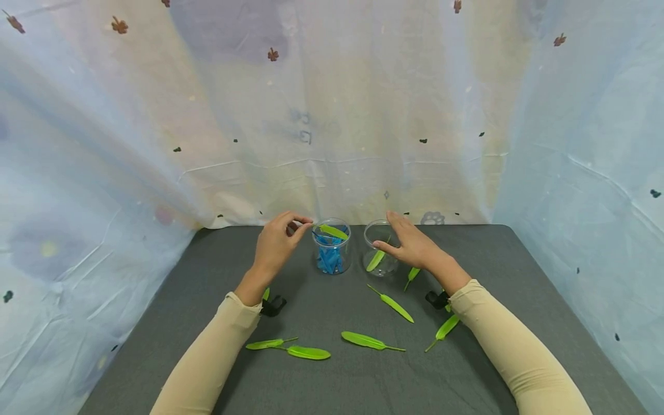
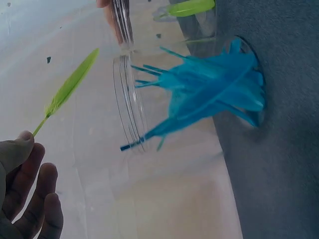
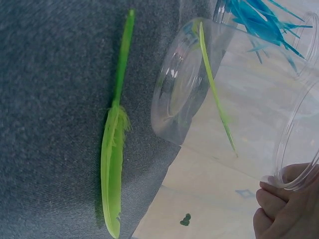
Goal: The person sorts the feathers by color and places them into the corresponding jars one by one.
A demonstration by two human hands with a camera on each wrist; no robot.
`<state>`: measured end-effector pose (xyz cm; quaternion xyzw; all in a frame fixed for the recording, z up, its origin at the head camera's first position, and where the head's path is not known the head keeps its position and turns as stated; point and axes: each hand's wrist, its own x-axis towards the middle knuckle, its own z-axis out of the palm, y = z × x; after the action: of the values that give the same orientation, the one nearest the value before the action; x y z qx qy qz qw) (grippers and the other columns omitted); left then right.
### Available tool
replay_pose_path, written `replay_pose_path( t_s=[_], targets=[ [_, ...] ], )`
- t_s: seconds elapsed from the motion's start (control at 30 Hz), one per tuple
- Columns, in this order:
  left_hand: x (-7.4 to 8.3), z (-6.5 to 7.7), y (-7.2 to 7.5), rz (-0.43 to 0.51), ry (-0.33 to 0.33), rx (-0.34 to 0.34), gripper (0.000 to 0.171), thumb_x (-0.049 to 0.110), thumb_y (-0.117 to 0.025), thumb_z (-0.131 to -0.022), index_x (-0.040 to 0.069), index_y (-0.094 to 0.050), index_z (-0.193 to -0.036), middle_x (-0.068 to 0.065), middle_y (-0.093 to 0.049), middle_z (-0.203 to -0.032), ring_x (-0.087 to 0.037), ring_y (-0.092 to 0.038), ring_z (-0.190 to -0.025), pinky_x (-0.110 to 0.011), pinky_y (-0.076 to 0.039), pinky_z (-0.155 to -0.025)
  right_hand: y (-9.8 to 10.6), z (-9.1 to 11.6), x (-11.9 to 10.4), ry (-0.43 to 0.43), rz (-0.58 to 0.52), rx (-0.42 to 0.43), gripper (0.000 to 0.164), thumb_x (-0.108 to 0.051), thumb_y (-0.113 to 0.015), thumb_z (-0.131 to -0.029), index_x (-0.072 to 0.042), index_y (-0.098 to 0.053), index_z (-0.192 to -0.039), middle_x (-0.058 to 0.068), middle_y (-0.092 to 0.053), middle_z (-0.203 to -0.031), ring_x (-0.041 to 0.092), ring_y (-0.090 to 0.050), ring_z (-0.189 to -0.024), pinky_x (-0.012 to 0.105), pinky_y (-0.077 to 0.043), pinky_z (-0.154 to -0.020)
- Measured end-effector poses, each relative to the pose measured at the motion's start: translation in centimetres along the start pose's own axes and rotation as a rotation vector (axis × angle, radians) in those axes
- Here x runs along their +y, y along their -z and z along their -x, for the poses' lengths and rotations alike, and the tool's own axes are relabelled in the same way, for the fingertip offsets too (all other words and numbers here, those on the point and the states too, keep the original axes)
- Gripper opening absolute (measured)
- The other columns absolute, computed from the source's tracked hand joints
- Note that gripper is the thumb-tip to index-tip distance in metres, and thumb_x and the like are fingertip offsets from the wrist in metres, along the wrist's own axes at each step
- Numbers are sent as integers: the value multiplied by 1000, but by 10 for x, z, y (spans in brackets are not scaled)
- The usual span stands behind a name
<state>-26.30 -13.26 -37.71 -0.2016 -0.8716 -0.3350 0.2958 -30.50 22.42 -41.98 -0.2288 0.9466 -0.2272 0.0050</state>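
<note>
Pinched at the stem between thumb and forefinger of the left hand (image 1: 278,245): the held feather (image 1: 334,232), green, with the other left fingers clear of it. Vane reaching away toward the person's right; long axis mostly sideways, tip dipping lower than stem in the left wrist view. Just beneath, the blue jar (image 1: 346,263), upright, holding blue feathers (image 1: 330,258); between its rim and the vane, a visible gap in the left wrist view, so above and not touching.

Farther along the same line, just right of the blue jar, the clear jar (image 1: 392,267), also upright, with a lone feather (image 1: 376,260) leaning inside. Curled round its rim, thumb in front and fingers behind: the right hand (image 1: 415,245), nearer to that jar, farther from the held feather.

Most telling relation, by judgement: tip toward the clear jar but axis crosswise to its upward mouth, with the blue jar between. Outward again, toward the person, on the grey table (image 1: 332,392): loose feathers (image 1: 397,309), lying at various angles.
</note>
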Motion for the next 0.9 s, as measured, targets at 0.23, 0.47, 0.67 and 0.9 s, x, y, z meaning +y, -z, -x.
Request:
replay_pose_path(
  t_s=[0.23,0.47,0.67,0.9],
  targets=[
    [9,-10,-16,26,-12,-19,14,25,-76,-103,14,-81,-111,-5,-76,-104,-18,-69,-75,-36,-58,-58,-1,0,1,4,10,12,107,-73,-53,-103,-7,-7,-174,20,-8,-179,45,-8,-165,68,-14,-131],
    [14,-17,-33,32,-4,-38,15,28,-74,-105,16,-81,-112,-3,-76,-107,-17,-68,-81,-34,-57,-60,-2,-1,1,-1,12,5,108,-74,-53,-103,-8,-6,-174,20,-7,-180,45,-7,-165,69,-14,-130],
    [18,-24,-45,25,4,-51,15,28,-74,-105,17,-80,-113,-2,-76,-110,-18,-68,-83,-34,-55,-58,-1,-1,-1,-9,11,0,109,-75,-53,-102,-6,-8,-174,19,-7,-180,44,-6,-165,68,-14,-131],
    [23,-29,-59,1,24,-92,16,30,-72,-106,18,-80,-113,-1,-76,-112,-17,-69,-84,-32,-54,-58,0,-2,-2,-19,7,3,110,-76,-53,-102,-6,-9,-174,20,-9,-179,44,-6,-165,68,-14,-131]
  ],
)
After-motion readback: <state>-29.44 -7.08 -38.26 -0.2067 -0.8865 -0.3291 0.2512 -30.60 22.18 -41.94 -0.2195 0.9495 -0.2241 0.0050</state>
